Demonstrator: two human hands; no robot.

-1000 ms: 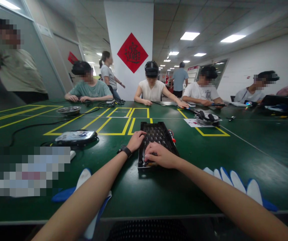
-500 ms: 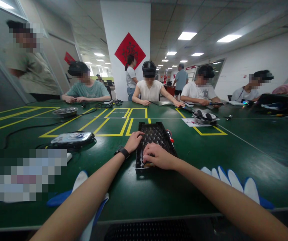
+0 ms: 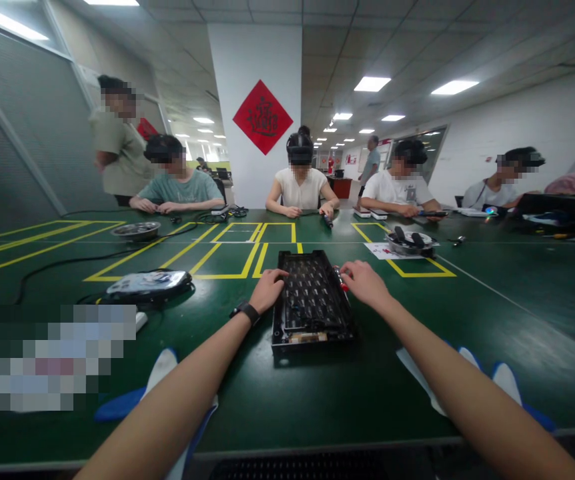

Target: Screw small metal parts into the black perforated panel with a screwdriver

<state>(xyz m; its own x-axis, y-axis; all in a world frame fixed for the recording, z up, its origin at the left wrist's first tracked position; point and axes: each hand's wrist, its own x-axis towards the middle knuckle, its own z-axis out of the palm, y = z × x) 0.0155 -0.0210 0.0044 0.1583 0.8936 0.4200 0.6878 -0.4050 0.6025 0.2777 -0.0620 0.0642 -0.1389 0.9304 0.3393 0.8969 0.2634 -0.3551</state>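
A black open case (image 3: pixel 312 293), shaped like a shallow tray, lies on the green table in front of me. Rows of small shiny parts fill it, and a yellowish strip shows at its near end. My left hand (image 3: pixel 268 288) grips the case's left wall, fingertips over the rim. At the opposite side, my right hand (image 3: pixel 366 283) has its fingers closed on a slim red-and-silver tool (image 3: pixel 342 279) lying along the right wall. The fingers partly hide this tool, so its exact kind does not show.
Blue-and-white gloves (image 3: pixel 162 370) lie by both forearms. A phone-like device (image 3: pixel 150 283) with cables and a blurred-out white item (image 3: pixel 57 360) are on the left. Metal bowls (image 3: pixel 137 231) stand farther back. Several people sit across the table (image 3: pixel 492 333).
My right hand has left the case's near end and moved right and away from me to the red-and-silver tool. My left hand stays at the left wall.
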